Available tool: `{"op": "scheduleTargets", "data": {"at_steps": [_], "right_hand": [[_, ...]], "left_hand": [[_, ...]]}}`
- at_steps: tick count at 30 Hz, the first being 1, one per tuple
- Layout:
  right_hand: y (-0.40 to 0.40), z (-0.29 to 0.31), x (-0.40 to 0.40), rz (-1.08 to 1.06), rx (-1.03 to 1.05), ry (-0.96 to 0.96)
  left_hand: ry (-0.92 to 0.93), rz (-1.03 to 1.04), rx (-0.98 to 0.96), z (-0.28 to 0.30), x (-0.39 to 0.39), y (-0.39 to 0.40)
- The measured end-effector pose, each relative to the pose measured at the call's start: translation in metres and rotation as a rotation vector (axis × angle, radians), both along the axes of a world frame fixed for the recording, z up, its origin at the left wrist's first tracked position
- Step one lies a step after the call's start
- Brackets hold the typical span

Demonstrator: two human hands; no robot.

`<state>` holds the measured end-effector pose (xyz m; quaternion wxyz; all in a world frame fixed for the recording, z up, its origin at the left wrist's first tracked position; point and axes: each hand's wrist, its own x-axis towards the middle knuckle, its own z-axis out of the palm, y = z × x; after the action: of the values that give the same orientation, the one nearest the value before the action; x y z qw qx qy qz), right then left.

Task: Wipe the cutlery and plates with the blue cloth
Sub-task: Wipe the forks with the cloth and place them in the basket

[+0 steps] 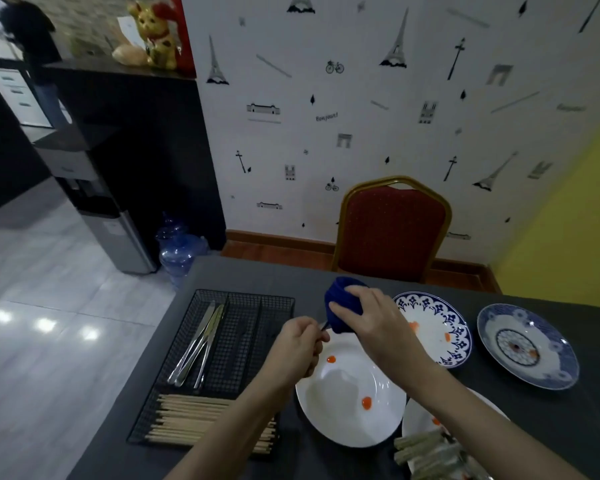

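My right hand (368,320) grips the bunched blue cloth (342,306), which is wrapped around the far end of a thin piece of cutlery (324,326). My left hand (300,344) holds that piece by its handle; most of it is hidden by cloth and fingers. Both hands hover over a white plate (347,393) with orange-red sauce spots. To the right lie a blue-rimmed patterned plate (440,323) with sauce marks and a blue floral plate (527,344). Another white plate (420,420) peeks out under my right forearm.
A black wire cutlery tray (257,306) at the left holds knives (201,341) and several wooden chopsticks (194,417). More cutlery lies piled at the bottom right (426,452). A red chair (392,230) stands behind the dark table; a blue water bottle (179,247) stands on the floor.
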<state>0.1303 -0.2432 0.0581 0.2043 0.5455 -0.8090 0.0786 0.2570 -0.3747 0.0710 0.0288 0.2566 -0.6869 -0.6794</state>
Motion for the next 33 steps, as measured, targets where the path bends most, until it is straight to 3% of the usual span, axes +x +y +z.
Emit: {"op": "scheduleTargets", "data": {"at_steps": [9,12,16,20,24,28,33], "right_hand": [[0.021,-0.002,-0.024,-0.206,0.072,-0.057],[0.028,0.005,-0.028,-0.297,-0.049,-0.125],[0.028,0.015,-0.031,-0.391,-0.307,-0.303],[0.019,0.021,-0.025,-0.37,-0.407,-0.359],[0.006,0.015,0.002,-0.261,-0.359,-0.322],[0.001,0.002,0.014,-0.116,-0.173,-0.174],[-0.001,0.001,0.004,-0.147,-0.18,-0.146]], "left_hand": [[0.051,-0.023,0.071,0.003,0.008,0.003],[0.1,0.042,0.182,0.0,0.016,0.003],[0.1,0.098,0.185,-0.008,0.017,-0.006],[0.047,0.109,0.051,-0.015,0.011,-0.012],[0.02,-0.001,-0.124,-0.017,0.004,-0.004],[0.056,-0.035,-0.175,-0.009,-0.002,0.002],[0.049,-0.047,-0.162,-0.001,-0.003,-0.005]]}}
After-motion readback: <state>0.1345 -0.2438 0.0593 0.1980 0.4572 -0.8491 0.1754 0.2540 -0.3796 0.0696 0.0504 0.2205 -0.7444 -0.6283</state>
